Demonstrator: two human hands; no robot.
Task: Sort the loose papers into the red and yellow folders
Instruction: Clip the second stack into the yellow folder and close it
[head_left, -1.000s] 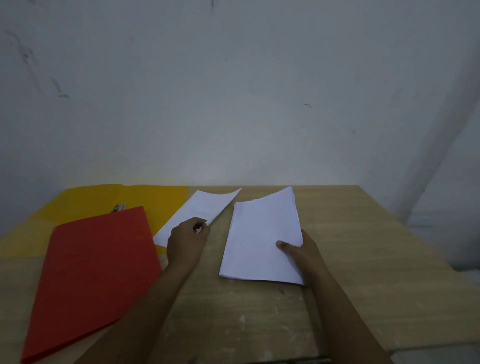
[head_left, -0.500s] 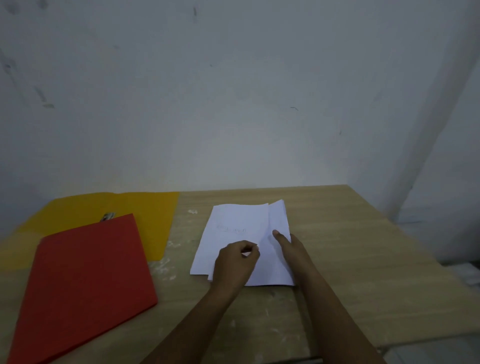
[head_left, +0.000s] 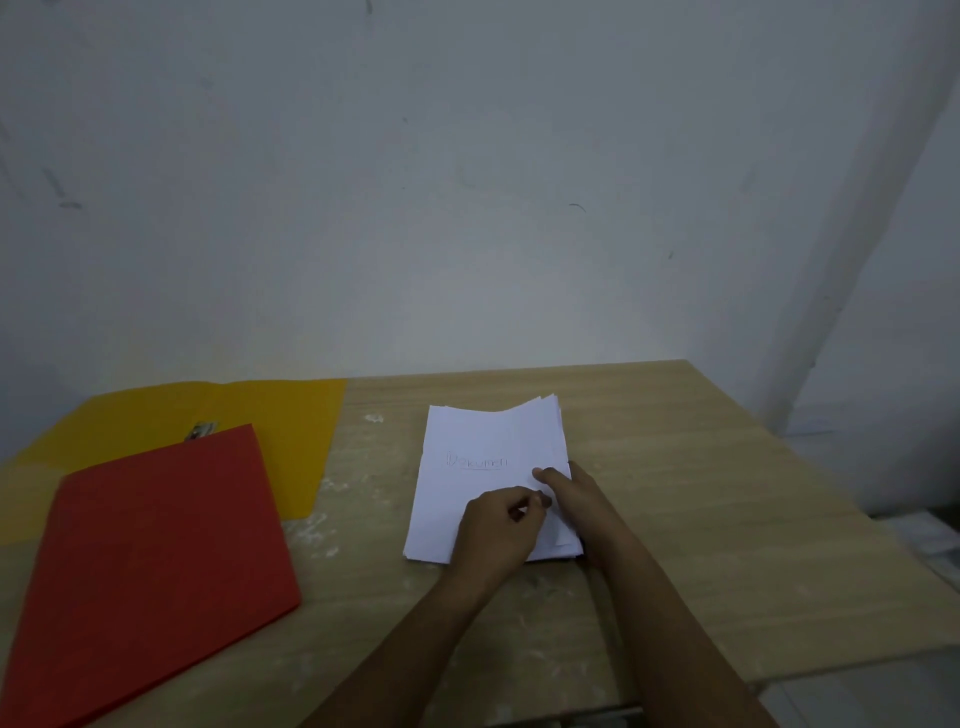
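One head-worn camera looks forward and down over the tabletop toward a grey wall, close above the hands; frame edges look slightly curved.

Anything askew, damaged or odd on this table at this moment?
Little stands out. The paper stack is slightly fanned, its far right corner curling up. The red folder lies skewed across the yellow folder. White smudges speckle the wooden table between folders and papers. Nothing torn or spilled.
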